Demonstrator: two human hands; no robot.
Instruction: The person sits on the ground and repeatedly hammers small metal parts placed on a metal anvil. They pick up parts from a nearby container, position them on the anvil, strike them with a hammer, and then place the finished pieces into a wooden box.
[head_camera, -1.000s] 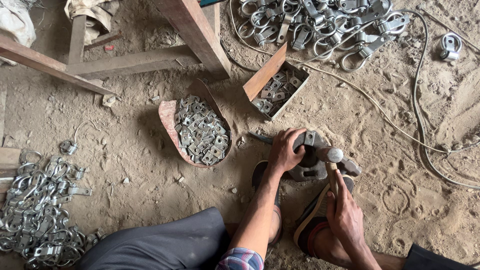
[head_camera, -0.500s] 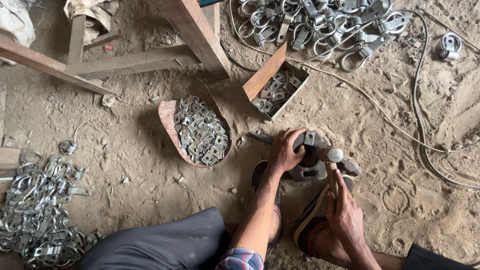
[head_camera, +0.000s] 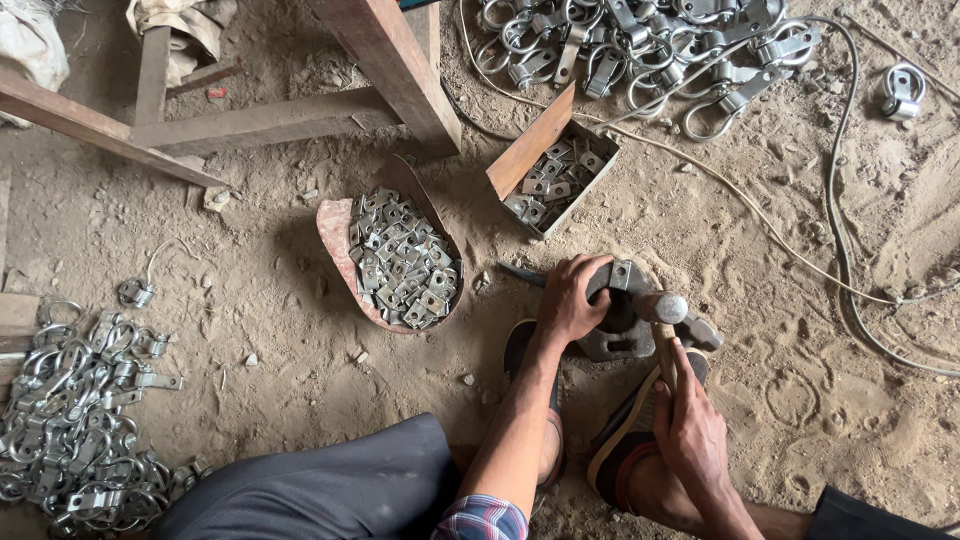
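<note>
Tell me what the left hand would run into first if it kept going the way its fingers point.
The left hand points up and right across the dark metal block. Going on, it would likely first meet the small metal bracket at the block's far edge, though depth is unclear.

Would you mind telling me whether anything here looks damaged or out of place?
The reddish curved tray holding small grey metal plates looks like a broken shard with ragged edges. The open cardboard box of similar plates lies tilted on the sandy ground.
</note>
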